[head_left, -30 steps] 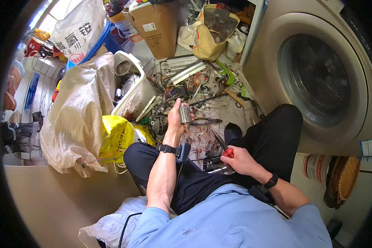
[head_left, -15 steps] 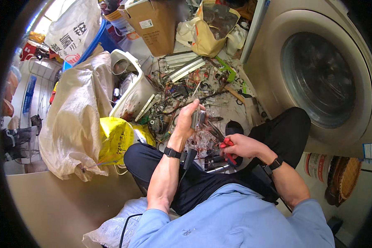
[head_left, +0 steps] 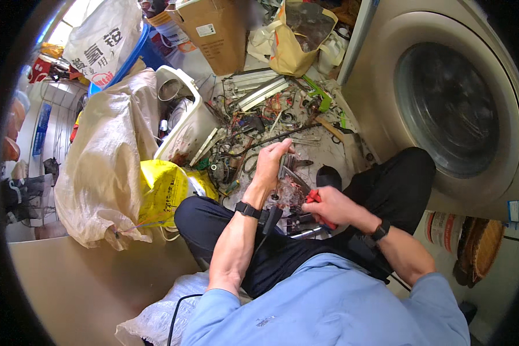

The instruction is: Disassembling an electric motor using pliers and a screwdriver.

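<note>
My left hand [head_left: 269,165] is closed around a small grey metal part [head_left: 282,172], which is mostly hidden behind the fingers, so its kind does not show. My right hand [head_left: 339,206] grips a pair of red-handled pliers [head_left: 313,198]. The dark jaws of the pliers point up and left to the part in my left hand; whether they bite on it I cannot make out. Below both hands, between my legs, lies a heap of clear and reddish scraps [head_left: 288,196]. A shiny metal tube [head_left: 307,233] rests close to my lap.
Scrap wires and metal bits [head_left: 254,124] cover the floor ahead. At left stand a white bin [head_left: 199,124], a yellow bag [head_left: 162,187] and a beige woven sack [head_left: 106,155]. A cardboard box [head_left: 219,43] is behind. The washing machine [head_left: 380,109] borders the right side.
My left hand has turned, with its fingers now bent further over the metal part. The pliers in my right hand have shifted slightly, their jaws now nearer the part.
</note>
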Action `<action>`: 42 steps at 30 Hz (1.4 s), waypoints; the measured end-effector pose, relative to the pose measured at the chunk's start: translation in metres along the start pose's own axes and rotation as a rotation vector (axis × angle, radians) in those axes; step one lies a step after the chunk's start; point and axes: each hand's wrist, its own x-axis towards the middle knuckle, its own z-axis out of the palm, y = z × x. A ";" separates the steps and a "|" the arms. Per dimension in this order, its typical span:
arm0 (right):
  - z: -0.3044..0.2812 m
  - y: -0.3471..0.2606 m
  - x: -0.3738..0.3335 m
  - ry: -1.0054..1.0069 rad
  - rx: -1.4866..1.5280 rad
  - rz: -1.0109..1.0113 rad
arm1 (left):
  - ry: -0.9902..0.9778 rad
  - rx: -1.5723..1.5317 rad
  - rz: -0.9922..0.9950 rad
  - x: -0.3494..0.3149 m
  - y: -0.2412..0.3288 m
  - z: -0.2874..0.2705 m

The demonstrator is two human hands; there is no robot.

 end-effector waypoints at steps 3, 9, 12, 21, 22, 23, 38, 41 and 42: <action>0.017 -0.001 -0.026 0.126 -0.196 -0.068 | 0.265 -0.173 -0.159 0.014 0.005 -0.020; 0.025 0.001 -0.033 0.107 -0.248 -0.035 | 0.302 -0.321 -0.050 0.020 0.012 -0.077; 0.011 0.004 -0.024 0.066 -0.277 -0.121 | 0.286 -0.390 -0.084 0.012 0.019 -0.054; -0.020 -0.010 -0.002 -0.091 -0.260 -0.027 | -0.003 -0.350 -0.117 -0.009 0.032 -0.025; -0.020 -0.015 0.000 -0.160 -0.214 0.022 | -0.058 -0.336 -0.099 -0.010 0.033 -0.021; -0.020 -0.013 0.003 -0.159 -0.212 0.026 | -0.054 -0.326 -0.127 -0.013 0.033 -0.018; 0.006 -0.006 0.009 -0.233 0.470 0.099 | -0.106 -0.065 -0.065 -0.011 0.019 0.002; 0.044 -0.020 -0.021 -0.105 0.275 0.090 | 0.233 0.110 0.184 0.002 -0.001 -0.011; 0.051 -0.013 -0.036 -0.122 0.194 0.062 | 0.308 -0.190 -0.119 0.010 0.013 -0.029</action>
